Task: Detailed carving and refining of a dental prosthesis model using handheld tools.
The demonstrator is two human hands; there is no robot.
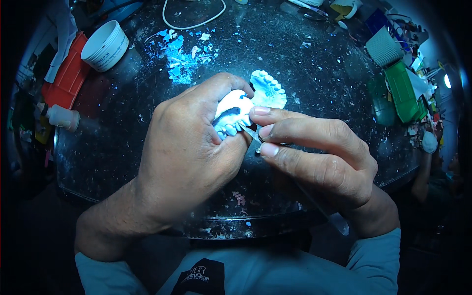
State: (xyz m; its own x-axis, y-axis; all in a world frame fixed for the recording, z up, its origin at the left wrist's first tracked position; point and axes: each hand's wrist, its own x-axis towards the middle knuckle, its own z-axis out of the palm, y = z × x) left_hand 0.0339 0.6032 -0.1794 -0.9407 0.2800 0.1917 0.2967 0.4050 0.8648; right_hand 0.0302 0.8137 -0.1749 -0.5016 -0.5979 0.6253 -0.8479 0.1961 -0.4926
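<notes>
My left hand (184, 135) is closed round a white plaster dental cast (235, 104), its row of teeth turned toward my right hand. A dark patch shows on the cast's inner side. In my right hand (327, 160) a scalpel-like carving knife (252, 134) is pinched between thumb and fingers. Its pointed blade tip meets the cast at the teeth, and the clear end of its handle sticks out below my palm. One right fingertip rests against the cast. Just beyond lies a second plaster dental cast (268, 91), horseshoe-shaped, partly hidden behind my hands.
Blue and white plaster crumbs (181, 56) are scattered across the dark table (324, 73). At the left stand a white tub (105, 46), a red bin (68, 76) and a small whitish cup (64, 118). A white cable (194, 26) curves at the back. A green bin (402, 93) sits right; beyond it, another person's arm (424, 172).
</notes>
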